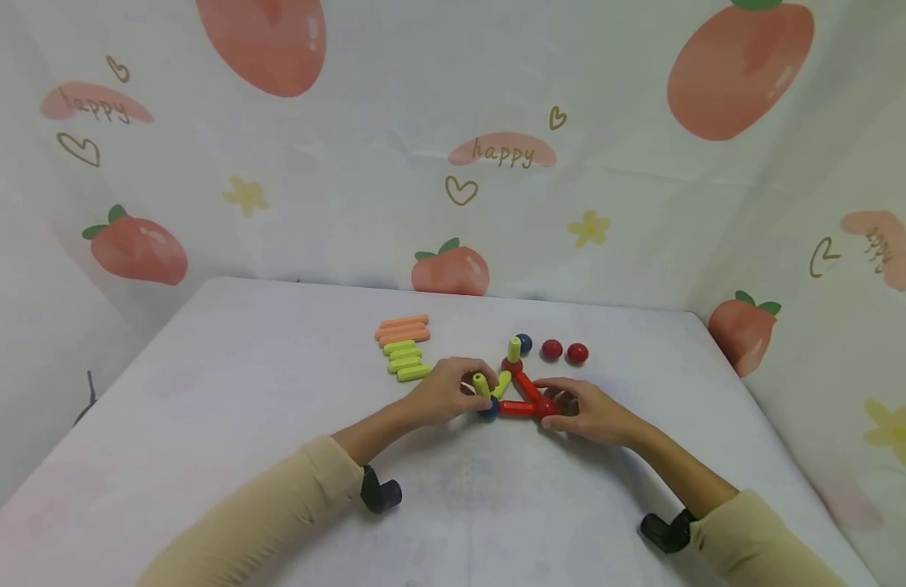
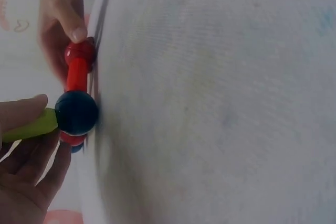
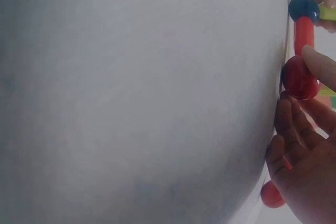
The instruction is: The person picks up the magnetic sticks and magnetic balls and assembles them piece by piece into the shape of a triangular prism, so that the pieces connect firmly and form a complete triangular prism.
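A triangular frame of balls and sticks lies on the table. My left hand (image 1: 448, 393) pinches a yellow-green stick (image 1: 482, 385) that stands up from the blue ball (image 1: 489, 410) at the near left corner. With thumb and fingers, my right hand (image 1: 595, 412) holds the red ball (image 1: 545, 407) at the right corner. One red stick (image 1: 517, 408) joins these two balls. A second red stick (image 1: 527, 386) runs to a back red ball (image 1: 511, 366), which bears another upright yellow-green stick (image 1: 514, 349). A yellow-green stick (image 1: 502, 383) forms the left side, partly hidden.
Behind the frame sit a loose blue ball (image 1: 523, 342) and two red balls, one nearer (image 1: 551, 350) and one farther right (image 1: 577, 353). Several orange sticks (image 1: 404, 336) and yellow-green sticks (image 1: 404, 363) lie left of it on the white table (image 1: 291, 359). A printed cloth (image 1: 364, 179) hangs behind.
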### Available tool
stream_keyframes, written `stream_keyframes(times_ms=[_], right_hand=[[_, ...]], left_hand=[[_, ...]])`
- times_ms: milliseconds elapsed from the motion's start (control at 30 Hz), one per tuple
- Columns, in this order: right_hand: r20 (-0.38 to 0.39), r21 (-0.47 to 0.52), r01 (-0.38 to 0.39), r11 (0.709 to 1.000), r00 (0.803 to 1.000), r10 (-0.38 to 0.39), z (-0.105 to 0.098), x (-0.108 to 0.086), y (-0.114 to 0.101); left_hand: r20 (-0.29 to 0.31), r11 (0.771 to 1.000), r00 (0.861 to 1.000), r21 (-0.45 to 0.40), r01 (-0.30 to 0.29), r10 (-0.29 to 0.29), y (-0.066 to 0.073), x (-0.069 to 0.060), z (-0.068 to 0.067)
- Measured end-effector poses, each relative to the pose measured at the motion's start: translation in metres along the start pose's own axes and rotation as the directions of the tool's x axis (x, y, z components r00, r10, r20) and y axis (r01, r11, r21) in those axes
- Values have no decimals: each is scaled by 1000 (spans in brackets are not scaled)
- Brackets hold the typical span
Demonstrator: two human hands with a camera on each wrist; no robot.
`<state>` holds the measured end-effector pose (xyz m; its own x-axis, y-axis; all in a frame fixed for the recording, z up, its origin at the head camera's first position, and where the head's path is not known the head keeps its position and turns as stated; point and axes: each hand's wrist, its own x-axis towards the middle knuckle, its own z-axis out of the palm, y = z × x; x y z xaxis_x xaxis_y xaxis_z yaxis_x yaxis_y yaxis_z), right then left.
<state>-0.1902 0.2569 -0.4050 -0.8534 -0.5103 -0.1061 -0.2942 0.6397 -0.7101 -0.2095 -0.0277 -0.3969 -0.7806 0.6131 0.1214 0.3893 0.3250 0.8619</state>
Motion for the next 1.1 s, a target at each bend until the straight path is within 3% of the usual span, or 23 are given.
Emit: stream_keyframes(times_ms=[133,333,533,633,733,867,1000,1100], right_hand=[[-1,3,-7,1000,1000,7,0,1,-1],[-1,0,4,1000,1000,-4,-1,1,0],[0,-4,13,1000,1000,-13,0,1,1],[0,-8,12,1000,1000,-12,0,2,1],[5,-7,9,1000,1000,-9,0,3,2],[5,-9,8,1000,1000,-8,-1,4,3],[-1,-19,10,1000,1000,-10,0,4,4],[1,-19,8,1000,1000,-8,0,4,2]], left_hand=[[8,1000,1000,11,20,-20,-2,-2,-1],[51,995,994,33,95,-97,-9,-1,0],[53,992,997,113,55,-62,-10,0,1],[70,974,997,224,19,-36,-7,2,1],[102,934,994,358,-13,-26,1,4,0],[140,890,990,456,-36,-32,11,7,1],[157,884,987,465,-37,-41,13,8,1],[159,893,986,449,-25,-52,9,7,2]])
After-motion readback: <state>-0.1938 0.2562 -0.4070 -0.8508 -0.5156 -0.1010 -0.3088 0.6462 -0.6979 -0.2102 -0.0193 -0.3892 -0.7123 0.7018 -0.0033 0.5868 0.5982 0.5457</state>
